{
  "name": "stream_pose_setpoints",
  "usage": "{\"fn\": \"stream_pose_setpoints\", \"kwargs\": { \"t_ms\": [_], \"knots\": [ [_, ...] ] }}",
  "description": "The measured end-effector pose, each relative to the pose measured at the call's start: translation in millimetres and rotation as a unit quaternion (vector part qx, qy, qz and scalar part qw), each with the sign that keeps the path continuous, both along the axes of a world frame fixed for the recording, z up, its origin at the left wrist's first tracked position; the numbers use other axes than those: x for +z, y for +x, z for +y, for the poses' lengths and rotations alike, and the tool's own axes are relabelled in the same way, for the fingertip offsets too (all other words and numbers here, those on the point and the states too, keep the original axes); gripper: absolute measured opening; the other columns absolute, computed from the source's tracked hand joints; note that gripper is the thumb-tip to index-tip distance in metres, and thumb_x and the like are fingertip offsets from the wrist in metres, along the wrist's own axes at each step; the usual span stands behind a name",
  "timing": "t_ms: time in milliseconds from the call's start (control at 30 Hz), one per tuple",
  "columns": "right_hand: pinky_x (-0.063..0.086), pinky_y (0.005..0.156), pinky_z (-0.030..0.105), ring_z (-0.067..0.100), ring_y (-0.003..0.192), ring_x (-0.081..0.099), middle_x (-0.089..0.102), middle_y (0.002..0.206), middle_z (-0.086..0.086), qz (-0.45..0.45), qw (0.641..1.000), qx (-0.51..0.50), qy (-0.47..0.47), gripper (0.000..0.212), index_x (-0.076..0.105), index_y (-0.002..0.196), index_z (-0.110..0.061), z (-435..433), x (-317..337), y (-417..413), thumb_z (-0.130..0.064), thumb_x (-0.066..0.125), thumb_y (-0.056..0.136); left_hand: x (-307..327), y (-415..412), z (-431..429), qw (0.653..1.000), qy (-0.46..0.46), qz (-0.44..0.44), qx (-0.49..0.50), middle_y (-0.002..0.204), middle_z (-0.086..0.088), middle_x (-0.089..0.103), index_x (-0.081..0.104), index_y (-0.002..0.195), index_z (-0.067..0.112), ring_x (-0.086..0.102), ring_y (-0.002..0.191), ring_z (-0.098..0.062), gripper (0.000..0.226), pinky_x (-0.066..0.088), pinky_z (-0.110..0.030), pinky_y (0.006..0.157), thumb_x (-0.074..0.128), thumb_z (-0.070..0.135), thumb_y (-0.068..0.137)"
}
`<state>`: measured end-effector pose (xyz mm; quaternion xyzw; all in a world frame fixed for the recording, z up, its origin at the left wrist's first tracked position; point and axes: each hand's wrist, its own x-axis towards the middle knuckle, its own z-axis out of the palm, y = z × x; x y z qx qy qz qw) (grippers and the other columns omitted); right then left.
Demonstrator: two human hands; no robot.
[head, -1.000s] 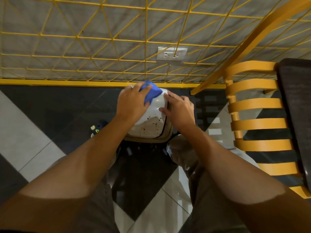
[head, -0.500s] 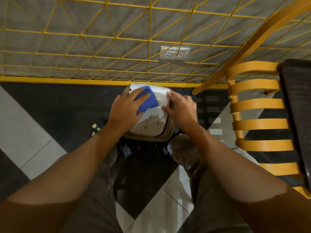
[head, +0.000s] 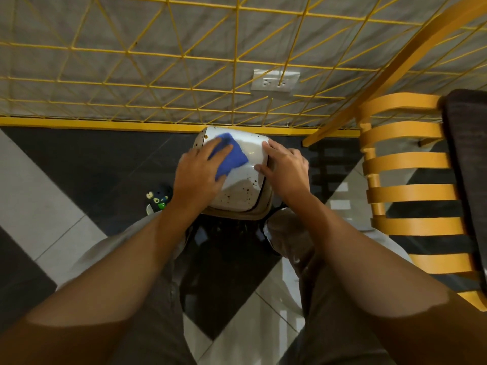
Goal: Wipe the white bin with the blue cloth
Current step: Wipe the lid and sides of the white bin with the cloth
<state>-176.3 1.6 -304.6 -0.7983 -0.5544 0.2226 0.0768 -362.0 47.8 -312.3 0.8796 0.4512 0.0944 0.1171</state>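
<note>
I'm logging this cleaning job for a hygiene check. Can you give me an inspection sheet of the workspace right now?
Surface: glossy black and white floor tiles.
Job's things: white bin on the floor, brown specks on the near part of its lid; blue cloth pressed flat on the lid.
Clutter: small dark item with green and white bits left of the bin.
Hands: left hand flat on the cloth; right hand steadies the bin's right edge.
Cables: nothing seen.
Surroundings: yellow wire grid, wall socket, orange slatted chair.
</note>
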Motion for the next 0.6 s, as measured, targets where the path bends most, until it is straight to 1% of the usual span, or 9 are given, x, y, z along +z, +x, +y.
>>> {"fn": "stream_pose_setpoints", "kwargs": {
  "t_ms": [67, 100, 233, 300, 367, 400, 467, 533, 600],
  "knots": [
    [0.024, 0.109, 0.043, 0.028, 0.132, 0.035, 0.038, 0.149, -0.007, -0.003, 1.000, 0.004, 0.002, 0.055, 0.041, 0.138, -0.027, -0.3, -0.7, 0.5, -0.038, 0.059, 0.088, 1.4, -0.8, 6.1, 0.999, -0.011, -0.014, 0.047, 0.129, -0.014, 0.055, 0.054, 0.128, 0.012, 0.058, 0.089, -0.040, 0.054, 0.047, -0.046, 0.076, 0.056, 0.025, 0.075],
    [0.023, 0.110, 0.043, 0.027, 0.132, 0.035, 0.038, 0.149, -0.007, -0.003, 1.000, 0.005, 0.003, 0.055, 0.041, 0.138, -0.027, -0.7, -1.4, 0.6, -0.038, 0.059, 0.088, 1.6, -0.3, 5.5, 0.999, -0.008, -0.017, 0.049, 0.128, -0.015, 0.055, 0.055, 0.127, 0.011, 0.058, 0.088, -0.040, 0.054, 0.047, -0.046, 0.075, 0.056, 0.025, 0.075],
    [0.023, 0.110, 0.043, 0.026, 0.131, 0.036, 0.038, 0.149, -0.008, -0.001, 1.000, 0.004, 0.007, 0.055, 0.042, 0.138, -0.028, -1.5, -3.2, 0.8, -0.037, 0.060, 0.087, -1.8, 4.1, -11.1, 0.999, 0.011, -0.026, -0.026, 0.124, -0.017, 0.058, 0.059, 0.123, 0.007, 0.060, 0.090, -0.039, 0.057, 0.050, -0.043, 0.074, 0.074, 0.014, 0.068],
    [0.023, 0.110, 0.042, 0.026, 0.132, 0.035, 0.038, 0.149, -0.008, 0.002, 1.000, 0.001, 0.006, 0.054, 0.042, 0.138, -0.028, -1.3, -3.2, -0.1, -0.037, 0.060, 0.087, -3.6, 4.6, -17.2, 0.997, 0.016, -0.020, -0.073, 0.122, -0.016, 0.060, 0.060, 0.121, 0.009, 0.061, 0.083, -0.035, 0.058, 0.051, -0.040, 0.070, 0.078, 0.014, 0.066],
    [0.023, 0.110, 0.042, 0.026, 0.132, 0.035, 0.038, 0.149, -0.008, 0.005, 1.000, 0.000, 0.006, 0.054, 0.042, 0.138, -0.028, -1.5, -2.3, -1.3, -0.036, 0.060, 0.088, -3.7, 2.5, -14.4, 0.997, 0.017, -0.010, -0.081, 0.123, -0.015, 0.060, 0.060, 0.122, 0.010, 0.061, 0.083, -0.035, 0.057, 0.050, -0.040, 0.069, 0.076, 0.014, 0.067],
    [0.023, 0.110, 0.043, 0.026, 0.131, 0.035, 0.038, 0.149, -0.008, 0.007, 1.000, 0.000, 0.007, 0.054, 0.042, 0.138, -0.028, -1.5, -1.9, -1.5, -0.036, 0.060, 0.088, -2.4, 1.1, -10.7, 0.998, 0.012, -0.008, -0.062, 0.124, -0.015, 0.059, 0.059, 0.123, 0.011, 0.061, 0.086, -0.036, 0.057, 0.050, -0.041, 0.071, 0.075, 0.015, 0.068],
    [0.023, 0.110, 0.043, 0.026, 0.131, 0.035, 0.038, 0.149, -0.007, 0.007, 1.000, 0.001, 0.009, 0.054, 0.043, 0.137, -0.028, -1.7, -0.7, -0.9, -0.037, 0.060, 0.087, 0.1, -2.0, -2.7, 1.000, -0.004, -0.015, 0.008, 0.128, -0.014, 0.056, 0.056, 0.126, 0.012, 0.059, 0.091, -0.038, 0.056, 0.048, -0.044, 0.076, 0.072, 0.016, 0.073],
    [0.023, 0.110, 0.043, 0.026, 0.131, 0.036, 0.038, 0.149, -0.007, 0.004, 1.000, -0.001, 0.010, 0.053, 0.043, 0.137, -0.028, -1.7, -0.2, 0.4, -0.037, 0.060, 0.087, 2.1, -1.9, 0.4, 0.997, -0.015, -0.029, 0.065, 0.128, -0.015, 0.054, 0.054, 0.128, 0.011, 0.057, 0.091, -0.039, 0.056, 0.046, -0.046, 0.078, 0.070, 0.014, 0.074],
    [0.023, 0.110, 0.043, 0.026, 0.131, 0.036, 0.038, 0.149, -0.007, 0.006, 1.000, -0.004, 0.010, 0.054, 0.042, 0.138, -0.028, -1.8, -0.6, 0.5, -0.036, 0.060, 0.087, 1.4, 2.2, -6.4, 0.997, -0.016, -0.032, 0.065, 0.127, -0.017, 0.055, 0.055, 0.126, 0.009, 0.057, 0.094, -0.040, 0.057, 0.047, -0.047, 0.079, 0.073, 0.013, 0.072]
  ]
}}
